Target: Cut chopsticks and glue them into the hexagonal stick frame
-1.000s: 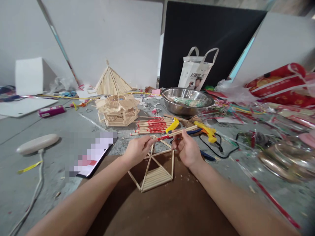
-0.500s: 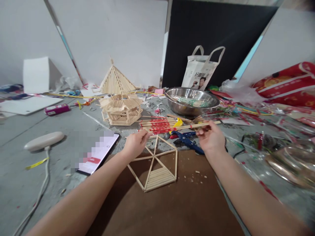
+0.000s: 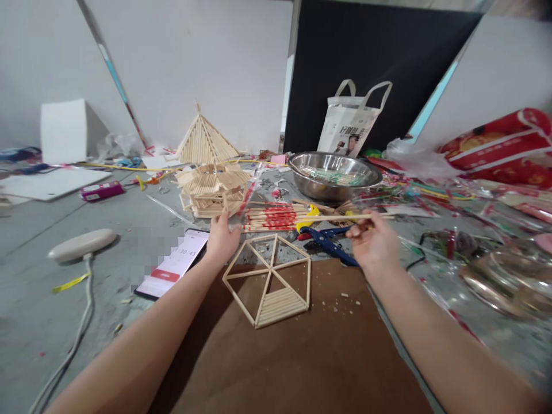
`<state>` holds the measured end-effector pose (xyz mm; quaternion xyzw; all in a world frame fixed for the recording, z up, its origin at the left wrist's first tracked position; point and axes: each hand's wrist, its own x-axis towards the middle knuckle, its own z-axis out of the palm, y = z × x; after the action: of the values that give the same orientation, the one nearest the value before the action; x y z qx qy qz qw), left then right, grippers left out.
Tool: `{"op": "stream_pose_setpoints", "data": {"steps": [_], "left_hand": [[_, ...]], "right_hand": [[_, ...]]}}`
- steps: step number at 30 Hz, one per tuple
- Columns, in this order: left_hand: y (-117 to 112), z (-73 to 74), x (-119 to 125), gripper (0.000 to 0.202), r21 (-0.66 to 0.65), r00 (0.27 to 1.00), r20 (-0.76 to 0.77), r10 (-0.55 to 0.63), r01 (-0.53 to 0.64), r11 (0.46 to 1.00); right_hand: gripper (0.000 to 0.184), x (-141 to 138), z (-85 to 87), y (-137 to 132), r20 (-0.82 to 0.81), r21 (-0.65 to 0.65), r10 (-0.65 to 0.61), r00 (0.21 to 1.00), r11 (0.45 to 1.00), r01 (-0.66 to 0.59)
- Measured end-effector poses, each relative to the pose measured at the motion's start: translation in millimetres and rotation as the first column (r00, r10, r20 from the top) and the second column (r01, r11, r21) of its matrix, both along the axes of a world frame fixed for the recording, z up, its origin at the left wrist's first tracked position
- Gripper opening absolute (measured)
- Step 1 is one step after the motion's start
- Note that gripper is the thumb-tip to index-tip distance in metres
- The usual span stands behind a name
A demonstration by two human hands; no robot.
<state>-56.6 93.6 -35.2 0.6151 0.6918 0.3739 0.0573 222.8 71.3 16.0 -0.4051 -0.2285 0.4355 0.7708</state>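
Observation:
My right hand (image 3: 377, 244) is closed around the right end of a pair of wooden chopsticks (image 3: 332, 218), which point left, nearly level. My left hand (image 3: 223, 241) pinches a clear plastic chopstick sleeve with red print (image 3: 250, 191) that sticks up from its fingers. Between my hands lie several chopsticks in red-printed sleeves (image 3: 273, 217). Nearer me, a flat hexagonal frame of sticks (image 3: 283, 265) rests partly on a brown board (image 3: 328, 362); one of its triangles is partly filled with sticks (image 3: 280, 306). Blue-handled pliers (image 3: 330, 244) lie by my right hand.
Behind stand a stick-built pavilion (image 3: 213, 187), a pointed stick roof (image 3: 207, 138) and a steel bowl (image 3: 334, 178). A phone (image 3: 175, 261) and a white corded device (image 3: 81, 244) lie left. Plastic scraps and a gold-coloured dish (image 3: 504, 284) are at right.
The sleeve has come off the chopsticks. My left hand has moved left and away with the sleeve, while my right hand keeps the bare chopsticks in almost the same place.

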Motion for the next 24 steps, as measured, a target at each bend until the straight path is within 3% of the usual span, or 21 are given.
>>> {"op": "stream_pose_setpoints", "data": {"steps": [4,8,24], "left_hand": [[-7.0,-2.6,7.2,0.043,0.167,0.989,-0.146,-0.025,0.049,0.985],[-13.4,-2.8,11.5,0.035,0.211,0.973,-0.22,-0.062,0.11,0.971],[-23.4,-3.2,13.7,0.024,0.215,0.928,-0.316,-0.196,0.271,0.938]], "right_hand": [[0.005,-34.6,-30.9,-13.4,0.038,-0.037,0.166,0.985,0.986,-0.164],[0.013,-44.5,-45.4,-21.5,0.059,-0.055,0.294,0.954,0.955,-0.291],[0.011,-38.5,-48.2,-25.9,0.139,-0.044,0.377,0.916,0.926,-0.374]]}}
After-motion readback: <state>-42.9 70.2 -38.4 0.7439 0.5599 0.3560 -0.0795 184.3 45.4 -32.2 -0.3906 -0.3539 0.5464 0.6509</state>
